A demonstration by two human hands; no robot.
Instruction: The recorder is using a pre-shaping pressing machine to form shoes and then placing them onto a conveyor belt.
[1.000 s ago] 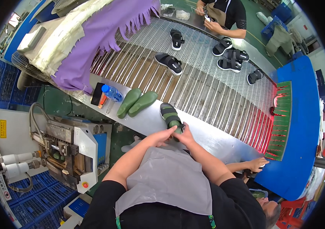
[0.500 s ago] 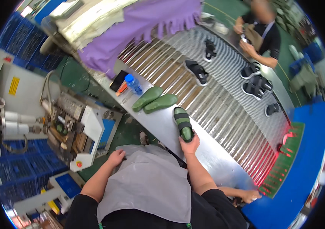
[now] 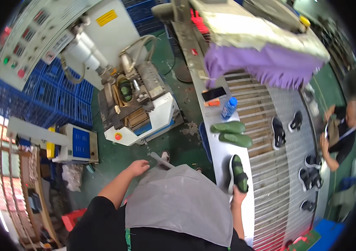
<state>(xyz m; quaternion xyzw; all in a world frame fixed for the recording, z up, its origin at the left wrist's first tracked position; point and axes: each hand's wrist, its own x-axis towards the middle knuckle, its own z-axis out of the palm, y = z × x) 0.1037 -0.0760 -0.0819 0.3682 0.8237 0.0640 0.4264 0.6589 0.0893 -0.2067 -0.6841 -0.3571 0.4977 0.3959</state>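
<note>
My right hand point(image 3: 239, 195) grips a sandal point(image 3: 238, 172) by its near end. Black straps and a pale sole sit around the green shoe last inside it. The sandal is over the metal ledge point(image 3: 224, 161) of the conveyor. Beyond it, two bare green shoe lasts point(image 3: 234, 139) lie side by side on the ledge. My left hand point(image 3: 138, 167) hovers by the grey apron point(image 3: 182, 194), fingers loosely extended, with nothing seen in it. Ahead on the left, a pressing machine point(image 3: 138, 102) holds another green last with dark straps point(image 3: 125, 89).
A blue-capped bottle point(image 3: 229, 108) and a phone point(image 3: 214, 94) lie on the ledge. Black sandals point(image 3: 278, 133) rest on the roller conveyor point(image 3: 265, 171), under a purple fringed cloth point(image 3: 257, 65) at its far end. Across it stands a co-worker point(image 3: 341, 134). Blue crates point(image 3: 67, 100) are stacked left.
My view has swung left, bringing the pressing machine nearer the middle. The sandal stays in my right hand. My left hand's fingers have loosened and reach out slightly.
</note>
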